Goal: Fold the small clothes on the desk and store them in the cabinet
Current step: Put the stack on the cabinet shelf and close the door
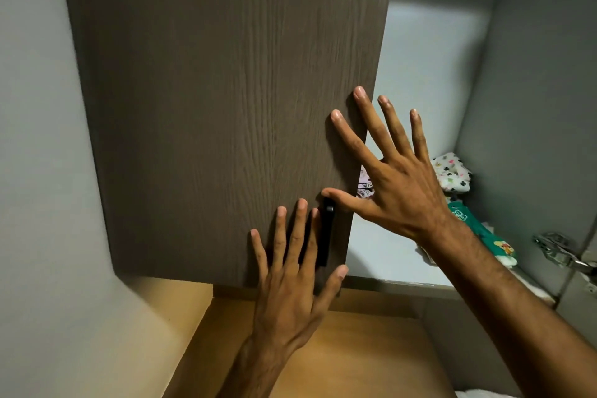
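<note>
A dark wood-grain cabinet door (210, 107) fills the middle of the head view, with a black handle (327, 233) near its lower right edge. My left hand (294, 275) lies flat on the door beside the handle, fingers spread. My right hand (391, 171) is spread across the door's right edge, thumb by the top of the handle. Inside the pale cabinet (420, 74), folded small clothes lie on the shelf: a white patterned piece (452, 173), a green one (475, 226) and a pink patterned one (364, 186) partly hidden behind my right hand.
A metal hinge (562, 250) sits on the cabinet's right wall. A grey wall (42, 171) stands to the left. The wooden desk top (355, 349) lies below the cabinet. A bit of white cloth (478, 393) shows at the bottom edge.
</note>
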